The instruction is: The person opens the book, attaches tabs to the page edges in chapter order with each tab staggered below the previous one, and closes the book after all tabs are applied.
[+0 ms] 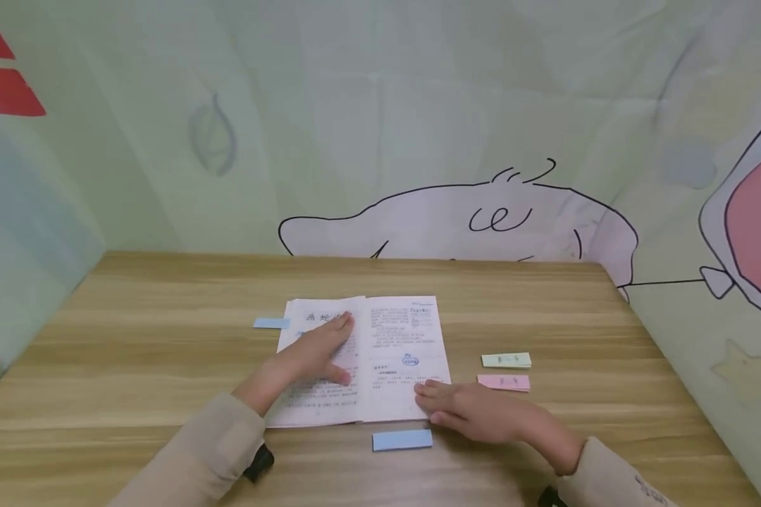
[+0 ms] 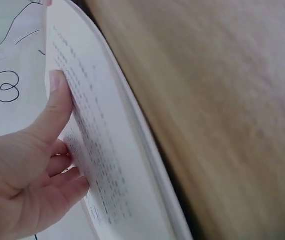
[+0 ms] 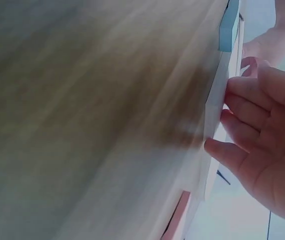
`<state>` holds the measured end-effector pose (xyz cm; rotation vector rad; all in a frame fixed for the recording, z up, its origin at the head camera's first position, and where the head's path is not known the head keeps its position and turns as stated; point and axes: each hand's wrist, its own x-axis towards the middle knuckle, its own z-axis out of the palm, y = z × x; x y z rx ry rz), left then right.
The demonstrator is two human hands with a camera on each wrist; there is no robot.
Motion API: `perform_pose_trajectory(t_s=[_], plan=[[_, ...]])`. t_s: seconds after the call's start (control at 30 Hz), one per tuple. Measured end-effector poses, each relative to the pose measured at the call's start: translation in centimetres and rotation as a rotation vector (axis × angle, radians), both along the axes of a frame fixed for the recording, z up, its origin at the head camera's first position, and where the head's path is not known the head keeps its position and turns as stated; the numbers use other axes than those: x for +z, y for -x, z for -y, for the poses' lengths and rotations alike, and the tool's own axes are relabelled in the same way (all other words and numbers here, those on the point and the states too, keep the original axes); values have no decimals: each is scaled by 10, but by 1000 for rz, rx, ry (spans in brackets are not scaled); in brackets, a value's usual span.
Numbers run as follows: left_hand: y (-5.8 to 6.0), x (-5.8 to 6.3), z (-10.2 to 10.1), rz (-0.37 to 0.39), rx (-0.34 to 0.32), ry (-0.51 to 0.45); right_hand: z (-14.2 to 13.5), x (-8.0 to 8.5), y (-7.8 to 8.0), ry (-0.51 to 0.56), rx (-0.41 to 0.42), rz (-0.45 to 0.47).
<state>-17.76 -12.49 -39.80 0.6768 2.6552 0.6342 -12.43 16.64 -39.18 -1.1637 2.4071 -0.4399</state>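
An open book [image 1: 398,403] with printed pages lies flat on the wooden table. Across its left page rests my left hand [image 1: 311,352], fingers straight and pointing toward the centre fold, thumb spread below them. The left wrist view shows that thumb and the fingertips against the printed page [image 2: 102,165]. My right hand [image 1: 475,413] touches the lower right edge of the right page with extended fingertips. In the right wrist view its fingers [image 3: 247,115] lie along the page edge. A light blue paper strip [image 1: 271,323] juts out from the book's upper left edge.
Just below the book lies another blue paper strip [image 1: 402,440]. To its right are a pale green strip [image 1: 506,360] and a pink strip [image 1: 504,382], both with writing. A cartoon-printed cloth [image 1: 380,141] hangs behind the table's far edge [image 1: 355,259].
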Motion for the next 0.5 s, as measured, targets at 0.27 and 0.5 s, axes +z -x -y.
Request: perform_pose_trajectory(t_s=[0.27, 0.5], plan=[[3, 8, -5, -89, -90, 23, -3, -5, 5, 104, 12, -31], [8, 20, -32, -110, -76, -58, -7, -3, 14, 204, 17, -47]])
